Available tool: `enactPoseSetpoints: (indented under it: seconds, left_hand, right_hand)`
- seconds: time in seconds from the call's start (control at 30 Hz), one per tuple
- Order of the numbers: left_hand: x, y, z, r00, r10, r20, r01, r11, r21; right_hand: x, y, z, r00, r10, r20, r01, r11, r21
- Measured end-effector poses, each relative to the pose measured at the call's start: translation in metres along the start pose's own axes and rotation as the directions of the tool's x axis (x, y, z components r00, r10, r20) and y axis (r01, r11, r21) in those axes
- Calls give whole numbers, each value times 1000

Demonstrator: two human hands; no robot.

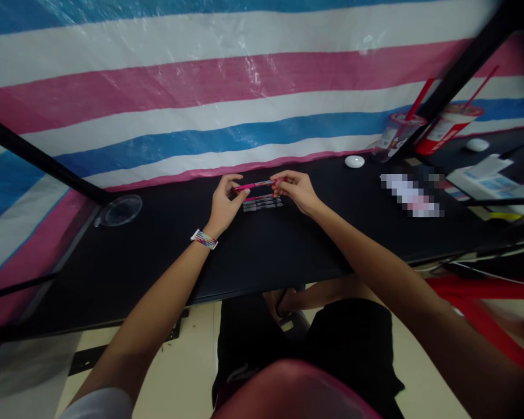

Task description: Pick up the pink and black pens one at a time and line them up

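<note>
A pink-red pen (pixel 260 184) is held level between my two hands, just above the black table (pixel 262 250). My left hand (pixel 225 201) pinches its left end between thumb and fingers; a multicoloured band circles that wrist. At the other end, my right hand (pixel 297 189) closes its fingertips round the pen. Directly below lies a row of several pens (pixel 262 204), side by side: dark or clear ones nearer me and a pink one at the far side, partly hidden by the hands.
On the left lies a round clear plastic lid (pixel 121 210). To the right are a white oval case (pixel 354 162), two drink cups with red straws (pixel 397 137), a blurred-out item (pixel 413 195) and white boxes (pixel 484 177). Striped sheeting (pixel 201 87) hangs behind; black poles flank the table.
</note>
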State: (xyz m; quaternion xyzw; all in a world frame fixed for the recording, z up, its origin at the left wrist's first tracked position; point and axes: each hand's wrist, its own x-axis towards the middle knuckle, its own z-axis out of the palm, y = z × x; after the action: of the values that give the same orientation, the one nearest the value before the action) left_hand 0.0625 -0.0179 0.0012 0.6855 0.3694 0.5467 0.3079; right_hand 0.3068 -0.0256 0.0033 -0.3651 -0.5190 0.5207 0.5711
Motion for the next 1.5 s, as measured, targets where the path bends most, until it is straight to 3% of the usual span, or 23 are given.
enactPoseSetpoints:
  seconds: [0.4,0.8,0.93,1.2,1.5]
  left_hand:
    - [0,-2,-4,998,-14,65,13,1000,11]
    - [0,-8,-3,1000,-7,7,7,998,-64]
    - [1,-7,-5,999,4,52,-5,1000,4]
    - [0,-7,-3,997,-24,75,25,1000,-13]
    - [0,-6,-4,998,-41,48,41,999,-4]
  right_hand:
    - [-1,-2,1,999,45,-29,-44,999,29]
    - [1,-2,2,995,65,-75,-59,995,78]
    - [0,-3,3,995,68,-72,-62,994,94]
    - [1,-1,1,995,72,-70,-63,991,122]
    - [0,-2,4,991,102,-88,-94,991,91]
